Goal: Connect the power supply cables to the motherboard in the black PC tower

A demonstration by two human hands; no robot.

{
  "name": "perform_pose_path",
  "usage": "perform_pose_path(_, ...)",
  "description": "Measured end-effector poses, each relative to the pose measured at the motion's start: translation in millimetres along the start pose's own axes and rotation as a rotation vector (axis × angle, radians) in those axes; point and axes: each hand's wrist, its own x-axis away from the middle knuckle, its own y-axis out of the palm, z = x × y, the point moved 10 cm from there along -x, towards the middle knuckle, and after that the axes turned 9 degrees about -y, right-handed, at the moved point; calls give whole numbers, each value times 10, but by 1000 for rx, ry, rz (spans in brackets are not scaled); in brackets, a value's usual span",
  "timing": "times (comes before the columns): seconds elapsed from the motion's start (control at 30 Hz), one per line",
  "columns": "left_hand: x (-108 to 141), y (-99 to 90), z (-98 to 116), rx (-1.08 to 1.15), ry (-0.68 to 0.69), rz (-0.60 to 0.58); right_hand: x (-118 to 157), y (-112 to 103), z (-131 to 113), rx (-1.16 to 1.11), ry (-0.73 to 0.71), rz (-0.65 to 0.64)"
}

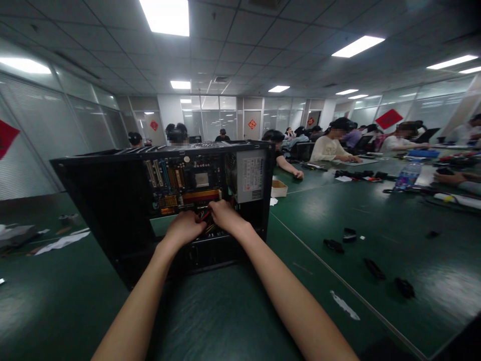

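An open black computer case (pixel 101 200) lies on its side edge on the green table, its inside facing me. Within it are a motherboard (pixel 191 173) with coloured slots and, at the upper right, a silver power supply (pixel 251 176). Both my hands reach into the lower part of the case, close together below the board. My left hand (pixel 186 226) has its fingers closed on thin coloured wires (pixel 206 215). Beside it, my right hand (pixel 224 215) pinches at the same bundle from the right. The fingertips are small and partly hidden.
On the green table (pixel 311 215) to the right lie several small black parts (pixel 375 268), a white strip (pixel 344 305) and a plastic bottle (pixel 408 174). A small box (pixel 278 188) stands behind the case. Papers (pixel 62 242) lie left. Several people sit further back.
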Motion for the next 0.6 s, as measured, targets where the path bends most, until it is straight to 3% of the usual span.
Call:
perform_pose_path(0.37, -7, 17, -20, -42, -43, -18, -35, 40, 26, 14, 5, 2)
perform_pose_path(0.6, -48, 78, -23, -52, 2, -32, -40, 65, 40, 2, -1, 10)
